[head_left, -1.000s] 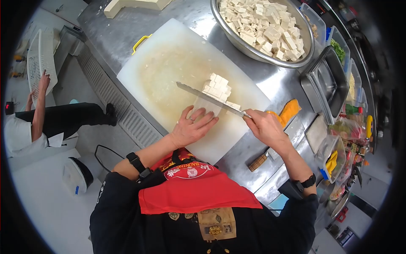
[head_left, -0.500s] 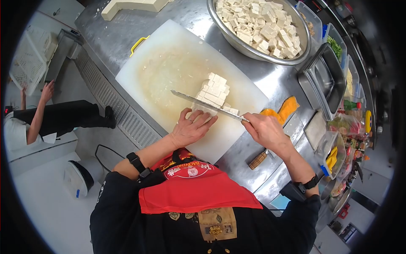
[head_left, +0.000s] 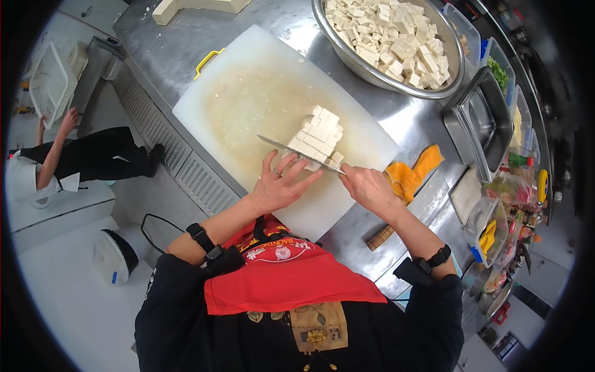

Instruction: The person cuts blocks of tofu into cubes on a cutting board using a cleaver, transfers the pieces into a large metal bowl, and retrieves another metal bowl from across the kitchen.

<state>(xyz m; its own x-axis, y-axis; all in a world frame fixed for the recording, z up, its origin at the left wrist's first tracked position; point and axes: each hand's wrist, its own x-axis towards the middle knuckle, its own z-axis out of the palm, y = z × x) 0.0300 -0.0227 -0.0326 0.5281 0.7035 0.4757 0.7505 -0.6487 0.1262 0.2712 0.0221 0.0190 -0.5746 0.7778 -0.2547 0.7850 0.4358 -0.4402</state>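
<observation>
A block of white tofu point(head_left: 319, 132), scored into many small cubes, sits on the white cutting board point(head_left: 248, 59). My right hand point(head_left: 372, 192) is closed round the handle of a kitchen knife point(head_left: 286, 147). Its blade lies slantwise along the near side of the tofu, tip toward the left. Close behind the blade, my left hand point(head_left: 280, 185) has its fingers spread, with the fingertips by the near edge of the tofu. Whether they press on a piece there is partly hidden by the hand.
A large metal bowl point(head_left: 457, 68) holds tofu cubes. An uncut tofu piece point(head_left: 207, 5) lies at the back. Orange cloth point(head_left: 416, 173), a wooden handle point(head_left: 380, 237) and stacked metal pans point(head_left: 455, 127) are at the right. Another person point(head_left: 99, 152) stands at the left, hands by a white basket point(head_left: 52, 84).
The knife and my right hand have shifted slightly left and closer to my left hand. My left fingers have spread apart more. The other person's basket has moved a little.
</observation>
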